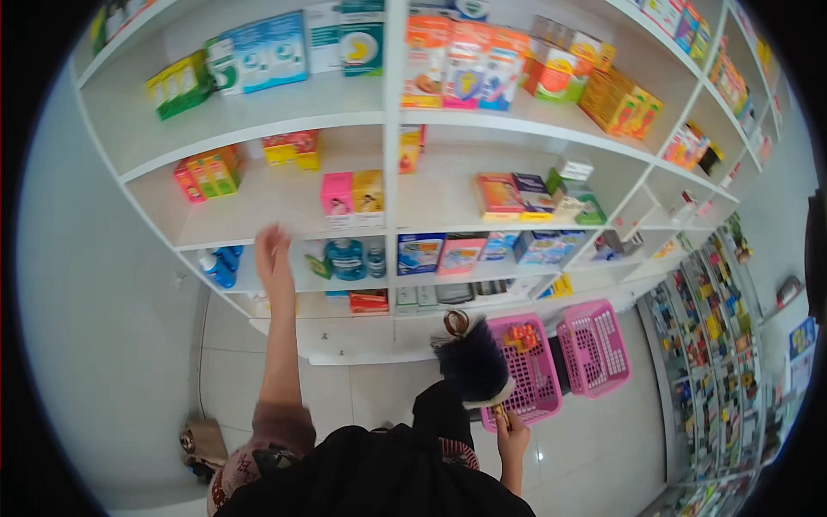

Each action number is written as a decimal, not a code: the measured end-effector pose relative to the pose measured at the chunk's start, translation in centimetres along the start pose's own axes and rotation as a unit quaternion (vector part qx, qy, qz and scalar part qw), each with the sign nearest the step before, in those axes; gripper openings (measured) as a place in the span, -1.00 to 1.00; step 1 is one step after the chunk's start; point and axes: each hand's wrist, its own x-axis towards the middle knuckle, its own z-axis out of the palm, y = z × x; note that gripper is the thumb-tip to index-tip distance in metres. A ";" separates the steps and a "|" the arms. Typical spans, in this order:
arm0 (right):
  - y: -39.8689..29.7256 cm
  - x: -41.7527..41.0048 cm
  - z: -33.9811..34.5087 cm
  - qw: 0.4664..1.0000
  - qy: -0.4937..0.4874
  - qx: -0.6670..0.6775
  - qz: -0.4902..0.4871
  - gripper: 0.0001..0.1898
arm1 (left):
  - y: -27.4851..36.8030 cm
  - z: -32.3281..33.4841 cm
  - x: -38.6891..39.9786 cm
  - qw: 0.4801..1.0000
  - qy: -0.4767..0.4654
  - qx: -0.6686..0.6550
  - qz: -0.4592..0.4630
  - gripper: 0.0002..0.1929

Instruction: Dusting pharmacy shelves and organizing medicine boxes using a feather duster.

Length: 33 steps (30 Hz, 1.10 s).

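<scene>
My left hand is raised at the front edge of the middle-left shelf; it is blurred, with nothing seen in it. Right of it on that shelf stand a pink box and a yellow box. Below, a large bottle of blue-green liquid stands beside a smaller one, and blue bottles are to the left of my wrist. My right hand, low at the right, is closed around the handle of a feather duster. Its dark feathers overlap a pink plastic basket.
White shelving with boxed goods spans the view. The pink basket holds a few orange-red packs; a second pink basket stands beside it. A glass display case is at the right. A brown bag lies by the left wall.
</scene>
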 end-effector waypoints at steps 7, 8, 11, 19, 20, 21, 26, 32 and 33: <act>2.0 1.1 -3.8 0.999 0.015 0.005 0.052 -0.77 | -1.1 4.8 -19.1 0.864 -0.442 0.053 -0.234 -0.72; 3.0 1.3 -4.5 0.997 0.013 -0.001 0.076 -0.75 | -1.8 6.1 -21.2 0.843 -0.497 0.063 -0.194 -0.72; 5.8 2.3 -7.1 0.992 0.021 -0.040 0.119 -0.74 | -1.8 11.7 -25.4 0.794 -0.579 0.064 -0.172 -0.72; 15.9 4.3 -13.8 0.973 0.034 -0.085 0.213 -0.74 | -13.3 28.6 -39.6 0.748 -0.630 0.194 -0.082 -0.73; 16.9 4.6 -14.9 0.972 0.029 -0.080 0.218 -0.74 | -15.2 30.8 -41.5 0.736 -0.639 0.217 -0.047 -0.73; 18.1 5.0 -16.0 0.971 0.026 -0.075 0.224 -0.75 | -16.9 32.7 -43.2 0.724 -0.647 0.238 -0.012 -0.72; 24.8 9.2 -20.4 0.978 0.008 -0.117 0.173 -0.76 | -25.7 39.8 -48.4 0.713 -0.555 0.426 -0.039 -0.55; 29.1 12.5 -22.5 0.957 -0.035 -0.110 0.265 -0.76 | -29.1 45.2 -53.2 0.674 -0.489 0.553 -0.018 -0.44; 29.4 12.7 -22.3 0.950 -0.057 -0.094 0.293 -0.76 | -29.9 45.1 -53.3 0.676 -0.475 0.563 0.003 -0.45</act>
